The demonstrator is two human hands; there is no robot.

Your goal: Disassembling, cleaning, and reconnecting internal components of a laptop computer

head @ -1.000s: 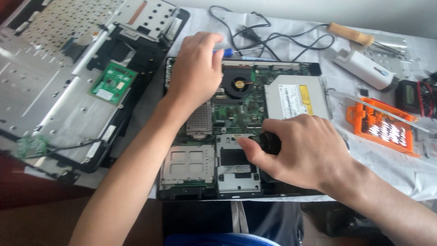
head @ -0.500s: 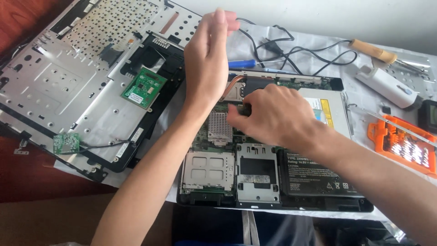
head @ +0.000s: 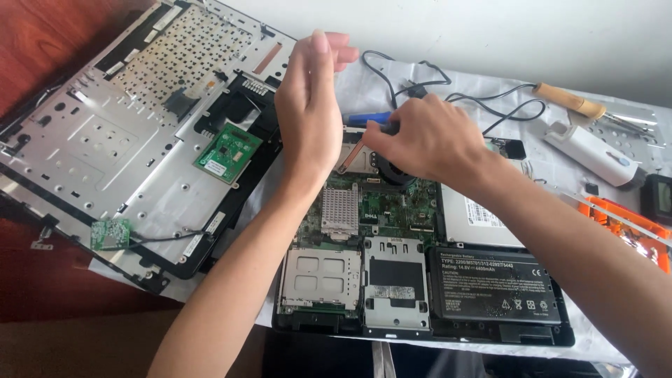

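I look down on an opened black laptop base (head: 420,280) with its green circuit board bared, lying on the white-covered bench (head: 490,91). My right hand (head: 427,143) is curled shut around a screwdriver with a blue handle (head: 369,119), fingers pinched on the shaft close to the round black cooling fan (head: 395,171). The tool's long axis runs roughly left to right across the far edge of the base, the blue handle pointing left and the tip hidden under my fingers, so I cannot tell just where it meets the board. My left hand (head: 308,115) is open and empty, raised on edge with fingers straight up, hanging above the copper-coloured heat pipe (head: 353,154) just left of the fan. So the work spot lies between the two hands, directly under the right one and slightly to the right of and below the left; the right hand is clearly the nearer.

Nearer to me in the base sit two empty silver metal bays (head: 322,276) and a flat black battery pack (head: 493,287). To the left rests the detached silver keyboard frame (head: 105,140) carrying a small green board (head: 227,150). Beyond, a black cable (head: 448,87), a wooden-handled tool (head: 570,101), a white rectangular device (head: 591,150) and an orange tray (head: 626,227) lie well apart from both hands.
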